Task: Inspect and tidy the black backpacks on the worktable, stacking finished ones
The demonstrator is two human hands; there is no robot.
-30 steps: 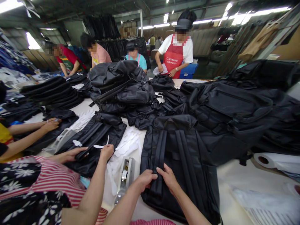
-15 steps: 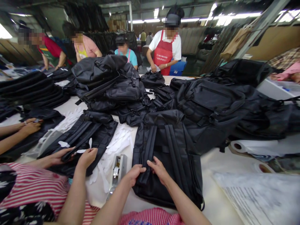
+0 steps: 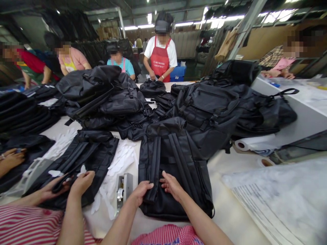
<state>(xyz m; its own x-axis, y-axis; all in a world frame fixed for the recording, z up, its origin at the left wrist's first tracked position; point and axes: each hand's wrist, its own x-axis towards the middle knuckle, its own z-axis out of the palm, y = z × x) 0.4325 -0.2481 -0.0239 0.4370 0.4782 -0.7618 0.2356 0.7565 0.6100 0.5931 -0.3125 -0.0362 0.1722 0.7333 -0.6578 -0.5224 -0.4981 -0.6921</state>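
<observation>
A black backpack (image 3: 170, 208) lies flat in front of me with its straps facing up. My left hand (image 3: 142, 191) is closed on the lower part of its left shoulder strap (image 3: 155, 160), thumb on top; the fingertips are partly hidden. My right hand (image 3: 171, 185) hovers just right of that strap, fingers apart and nothing in it. The right shoulder strap (image 3: 182, 160) runs down the bag beside this hand. Close by on the left stand a tape dispenser (image 3: 128, 185) and a heap of white cut pieces (image 3: 125, 158).
At my left, a co-worker's hands (image 3: 81, 182) hold a strap and a white piece over another black bag (image 3: 106, 149). Black backpacks (image 3: 209, 102) are heaped behind mine. White rolls (image 3: 255, 143) and a plastic sheet (image 3: 281, 194) lie right. Several people work across the table.
My view has swung to the right. My right hand has drawn slightly away from the left strap and its fingers have spread. The left hand stays at the strap.
</observation>
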